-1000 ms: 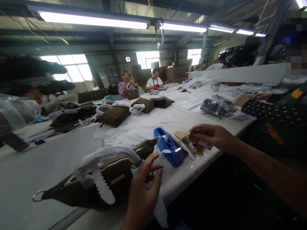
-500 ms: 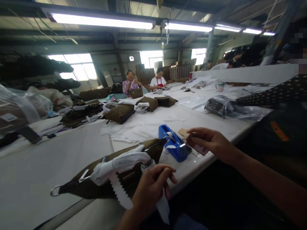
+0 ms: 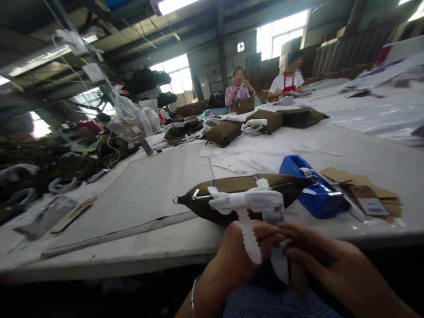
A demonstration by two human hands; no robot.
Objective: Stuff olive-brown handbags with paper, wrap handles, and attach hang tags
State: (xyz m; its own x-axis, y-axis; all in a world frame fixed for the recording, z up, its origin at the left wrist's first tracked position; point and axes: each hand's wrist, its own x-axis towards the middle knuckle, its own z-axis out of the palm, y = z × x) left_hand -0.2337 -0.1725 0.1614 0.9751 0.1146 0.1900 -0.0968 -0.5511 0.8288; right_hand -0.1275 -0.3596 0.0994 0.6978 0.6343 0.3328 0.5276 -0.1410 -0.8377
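Note:
An olive-brown handbag (image 3: 195, 201) lies on the table before me, its handles (image 3: 255, 201) wrapped in white material. A white strip with a serrated edge (image 3: 248, 238) hangs from the wrapping. My left hand (image 3: 232, 251) is closed at the bag's near side around a white-wrapped handle, whose lower part (image 3: 280, 265) shows under the fingers. My right hand (image 3: 327, 256) meets the left fingertips and pinches a brown card tag (image 3: 298, 276), which is blurred and partly hidden by the fingers. Right of the bag stands a blue tape dispenser (image 3: 308, 190).
Several brown card tags (image 3: 372, 198) lie right of the dispenser. White sheets (image 3: 245, 154) and more olive-brown bags (image 3: 225, 132) spread across the table. Clear plastic (image 3: 371, 123) lies at the right. Two people (image 3: 240, 90) work across the table. The table's near edge (image 3: 132, 260) runs before me.
My right hand has come from beside the tape dispenser to my left hand, bringing the tag along. The view has swung left, and the bag appears further right.

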